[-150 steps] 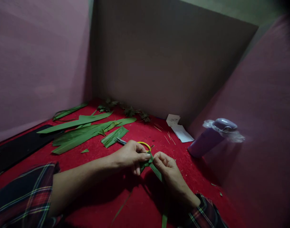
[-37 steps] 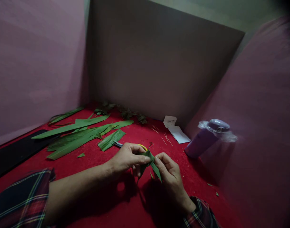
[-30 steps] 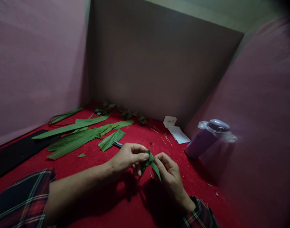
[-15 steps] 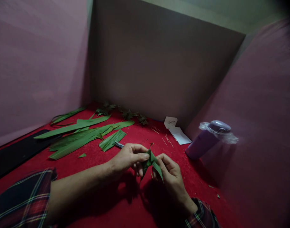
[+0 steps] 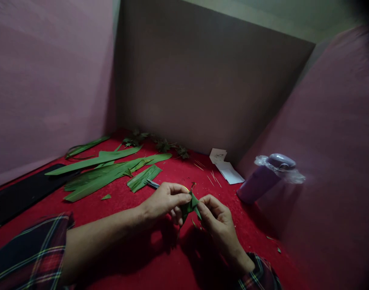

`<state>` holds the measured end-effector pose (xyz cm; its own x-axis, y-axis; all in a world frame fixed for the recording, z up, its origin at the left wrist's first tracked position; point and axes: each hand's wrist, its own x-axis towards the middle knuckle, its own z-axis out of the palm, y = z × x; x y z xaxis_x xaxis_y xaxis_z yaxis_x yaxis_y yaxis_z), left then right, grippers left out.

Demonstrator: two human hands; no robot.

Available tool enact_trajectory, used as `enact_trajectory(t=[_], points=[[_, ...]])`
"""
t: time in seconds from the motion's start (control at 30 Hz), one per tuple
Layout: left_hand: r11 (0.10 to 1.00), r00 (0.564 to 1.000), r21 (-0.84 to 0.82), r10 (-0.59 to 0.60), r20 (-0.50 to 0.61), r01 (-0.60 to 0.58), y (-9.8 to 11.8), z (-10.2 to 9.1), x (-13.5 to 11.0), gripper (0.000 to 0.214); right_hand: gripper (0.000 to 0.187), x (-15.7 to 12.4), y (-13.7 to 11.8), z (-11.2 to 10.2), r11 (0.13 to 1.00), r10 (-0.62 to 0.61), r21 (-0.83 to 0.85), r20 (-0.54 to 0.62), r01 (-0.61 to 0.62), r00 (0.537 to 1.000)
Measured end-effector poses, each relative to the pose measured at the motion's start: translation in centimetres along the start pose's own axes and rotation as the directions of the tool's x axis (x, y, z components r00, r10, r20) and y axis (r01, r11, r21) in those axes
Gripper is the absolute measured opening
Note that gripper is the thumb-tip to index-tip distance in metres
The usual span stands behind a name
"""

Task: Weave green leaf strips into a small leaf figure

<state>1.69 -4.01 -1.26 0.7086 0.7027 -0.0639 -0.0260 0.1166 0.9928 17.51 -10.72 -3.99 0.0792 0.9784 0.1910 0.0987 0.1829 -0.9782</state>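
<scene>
Above the red cloth, a small folded green leaf [image 5: 190,204] is held between both hands, with a thin brownish tip sticking up from its top. My left hand [image 5: 169,200] pinches its left side between thumb and fingers. On the other side, my right hand [image 5: 216,215] has thumb and forefinger closed on the leaf's right edge. Behind my left hand, part of a metal tool [image 5: 152,184] shows, perhaps scissors; the rest is hidden.
Long green leaves [image 5: 112,174] and a cut leaf piece [image 5: 144,178] lie to the left, beside a black flat board [image 5: 24,197]. Leafy sprigs [image 5: 163,145], thin sticks [image 5: 214,179] and white paper [image 5: 229,173] lie farther back. A purple tumbler [image 5: 258,183] stands at right.
The leaf's loose right-hand flap hung down past my right fingers before; now it is tucked or folded shorter between them. My left hand keeps its pinch.
</scene>
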Motion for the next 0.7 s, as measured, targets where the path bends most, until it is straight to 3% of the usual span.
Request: enact_trajectory(t=[0.23,0.7], points=[[0.999,0.999,0.023,-0.039,-0.032,0.039,-0.58,0.12,0.19,0.033,0.026,-0.22,0.05,0.09,0.998,-0.030,-0.061,0.044,0.032,0.999],[0.999,1.000,0.038,-0.010,0.007,0.010,-0.53,0.25,0.09,0.028,0.026,-0.22,0.30,-0.14,1.000,0.002,-0.004,0.034,-0.002,0.999]])
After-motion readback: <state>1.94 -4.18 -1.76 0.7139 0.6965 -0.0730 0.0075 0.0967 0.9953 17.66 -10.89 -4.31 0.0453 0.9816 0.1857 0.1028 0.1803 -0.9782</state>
